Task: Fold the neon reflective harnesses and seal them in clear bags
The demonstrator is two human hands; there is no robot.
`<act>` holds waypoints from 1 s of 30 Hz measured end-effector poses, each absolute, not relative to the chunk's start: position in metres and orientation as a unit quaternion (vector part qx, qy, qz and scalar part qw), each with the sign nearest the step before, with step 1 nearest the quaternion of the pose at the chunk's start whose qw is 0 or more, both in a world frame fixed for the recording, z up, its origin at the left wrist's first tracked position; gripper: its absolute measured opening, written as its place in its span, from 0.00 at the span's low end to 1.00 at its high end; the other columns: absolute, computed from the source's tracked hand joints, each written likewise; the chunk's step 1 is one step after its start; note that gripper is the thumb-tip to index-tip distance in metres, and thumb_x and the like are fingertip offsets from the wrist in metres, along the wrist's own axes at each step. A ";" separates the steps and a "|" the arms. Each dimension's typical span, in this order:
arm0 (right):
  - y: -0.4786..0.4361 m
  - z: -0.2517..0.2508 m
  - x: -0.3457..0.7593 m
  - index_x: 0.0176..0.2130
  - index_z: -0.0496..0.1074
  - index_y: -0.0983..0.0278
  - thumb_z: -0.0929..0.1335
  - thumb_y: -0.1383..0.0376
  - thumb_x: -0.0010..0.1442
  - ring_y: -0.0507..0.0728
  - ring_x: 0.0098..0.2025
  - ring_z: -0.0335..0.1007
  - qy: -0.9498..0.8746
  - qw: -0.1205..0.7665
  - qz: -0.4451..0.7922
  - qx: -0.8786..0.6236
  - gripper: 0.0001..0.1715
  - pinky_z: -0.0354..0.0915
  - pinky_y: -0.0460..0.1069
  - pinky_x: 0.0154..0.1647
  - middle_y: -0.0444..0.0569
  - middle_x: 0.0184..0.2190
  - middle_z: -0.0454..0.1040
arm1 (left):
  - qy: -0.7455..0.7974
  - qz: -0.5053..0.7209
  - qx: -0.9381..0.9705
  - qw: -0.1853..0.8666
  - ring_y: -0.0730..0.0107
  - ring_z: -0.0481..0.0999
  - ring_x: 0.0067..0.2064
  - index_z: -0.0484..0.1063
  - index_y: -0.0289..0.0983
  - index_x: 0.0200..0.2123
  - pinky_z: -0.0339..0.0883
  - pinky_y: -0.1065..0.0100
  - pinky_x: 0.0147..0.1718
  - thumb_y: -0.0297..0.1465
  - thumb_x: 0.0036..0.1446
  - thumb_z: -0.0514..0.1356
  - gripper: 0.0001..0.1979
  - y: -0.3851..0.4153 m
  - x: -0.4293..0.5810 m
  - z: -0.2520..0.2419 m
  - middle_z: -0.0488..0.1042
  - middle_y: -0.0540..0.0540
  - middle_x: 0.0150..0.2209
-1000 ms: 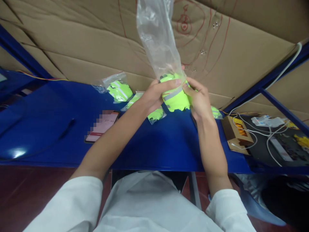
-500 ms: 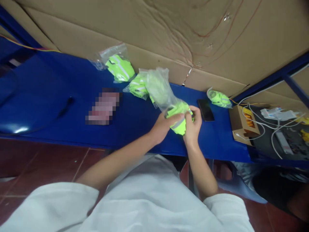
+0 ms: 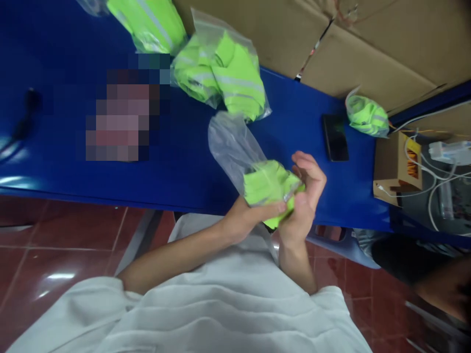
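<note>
A folded neon-green reflective vest (image 3: 268, 184) sits partly inside a clear plastic bag (image 3: 235, 142), which trails up and to the left. My left hand (image 3: 243, 218) is closed around the lower left of the bundle, its thumb lying across the fabric. On the other side, my right hand (image 3: 303, 196) grips the vest's right edge with the thumb against it; its fingers are bent and partly raised. Just beyond the loose bag lie bagged reflective vests (image 3: 241, 81) on the blue table (image 3: 184, 166).
Another bagged vest (image 3: 150, 24) is at the upper left. A black phone (image 3: 335, 138), a small bagged green bundle (image 3: 367, 116) and an open cardboard box (image 3: 390, 164) with cables stand at the right. A pixelated patch covers something at left. A person's arm (image 3: 445, 284) shows lower right.
My view has moved closer to the table. The held vest and bag have come nearer my body, away from the other bags. My right fingers have loosened and lifted somewhat.
</note>
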State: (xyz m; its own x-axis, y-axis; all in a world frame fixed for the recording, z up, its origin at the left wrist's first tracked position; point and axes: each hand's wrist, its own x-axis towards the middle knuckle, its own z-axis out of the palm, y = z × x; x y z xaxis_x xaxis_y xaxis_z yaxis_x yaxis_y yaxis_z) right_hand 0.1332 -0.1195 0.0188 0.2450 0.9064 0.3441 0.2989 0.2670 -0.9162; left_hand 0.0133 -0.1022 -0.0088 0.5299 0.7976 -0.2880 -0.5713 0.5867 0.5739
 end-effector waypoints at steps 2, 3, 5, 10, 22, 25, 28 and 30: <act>-0.118 0.027 0.149 0.69 0.60 0.43 0.70 0.57 0.64 0.63 0.78 0.48 -0.664 0.456 0.336 -0.489 0.38 0.51 0.66 0.79 0.40 0.73 0.58 | 0.282 0.406 0.163 0.854 0.60 0.82 0.49 0.82 0.41 0.39 0.77 0.66 0.49 0.34 0.47 0.77 0.15 -0.090 0.003 -0.003 0.84 0.50 0.44; -0.116 0.030 0.157 0.72 0.56 0.43 0.72 0.60 0.62 0.63 0.79 0.46 -0.702 0.409 0.351 -0.465 0.44 0.51 0.65 0.79 0.40 0.74 0.55 | 0.281 0.398 0.146 0.861 0.61 0.83 0.45 0.82 0.40 0.36 0.77 0.66 0.46 0.33 0.46 0.77 0.14 -0.084 -0.001 0.000 0.84 0.50 0.40; -0.111 0.031 0.165 0.73 0.54 0.44 0.75 0.63 0.60 0.64 0.78 0.48 -0.738 0.364 0.337 -0.457 0.50 0.54 0.65 0.79 0.40 0.74 0.56 | 0.269 0.386 0.123 0.874 0.63 0.83 0.40 0.82 0.38 0.36 0.77 0.67 0.41 0.30 0.44 0.77 0.14 -0.077 -0.005 0.002 0.82 0.51 0.34; -0.099 0.010 0.146 0.59 0.69 0.54 0.71 0.66 0.63 0.68 0.64 0.68 -0.700 0.428 0.184 -0.541 0.25 0.68 0.65 0.65 0.50 0.57 0.70 | 0.258 0.404 0.073 0.875 0.62 0.83 0.47 0.83 0.41 0.45 0.75 0.65 0.51 0.26 0.45 0.75 0.21 -0.085 0.010 -0.002 0.83 0.52 0.37; -0.099 0.020 0.187 0.67 0.62 0.49 0.80 0.62 0.54 0.65 0.65 0.67 -0.700 0.346 0.360 -0.511 0.48 0.71 0.60 0.65 0.48 0.63 0.67 | 0.189 0.337 0.047 0.921 0.57 0.81 0.49 0.82 0.39 0.44 0.75 0.67 0.40 0.45 0.51 0.76 0.22 -0.070 0.001 -0.005 0.83 0.46 0.45; -0.103 0.007 0.169 0.54 0.69 0.56 0.75 0.69 0.56 0.61 0.57 0.71 -0.679 0.375 0.217 -0.592 0.28 0.72 0.58 0.57 0.47 0.53 0.70 | 0.183 0.359 0.014 0.915 0.54 0.80 0.55 0.81 0.41 0.49 0.76 0.63 0.46 0.53 0.61 0.66 0.24 -0.081 0.012 -0.006 0.82 0.45 0.46; -0.100 0.002 0.146 0.44 0.67 0.59 0.70 0.73 0.56 0.56 0.43 0.72 -0.646 0.378 0.079 -0.659 0.18 0.71 0.52 0.42 0.44 0.42 0.71 | 0.200 0.357 0.034 0.912 0.53 0.77 0.60 0.80 0.40 0.52 0.72 0.58 0.58 0.49 0.68 0.62 0.21 -0.094 0.026 -0.005 0.82 0.43 0.50; -0.097 0.007 0.140 0.43 0.67 0.58 0.71 0.73 0.56 0.56 0.41 0.72 -0.629 0.372 0.024 -0.682 0.17 0.69 0.52 0.40 0.43 0.40 0.72 | 0.201 0.351 0.047 0.914 0.52 0.75 0.63 0.79 0.40 0.54 0.69 0.55 0.62 0.49 0.67 0.62 0.23 -0.097 0.028 -0.005 0.81 0.41 0.53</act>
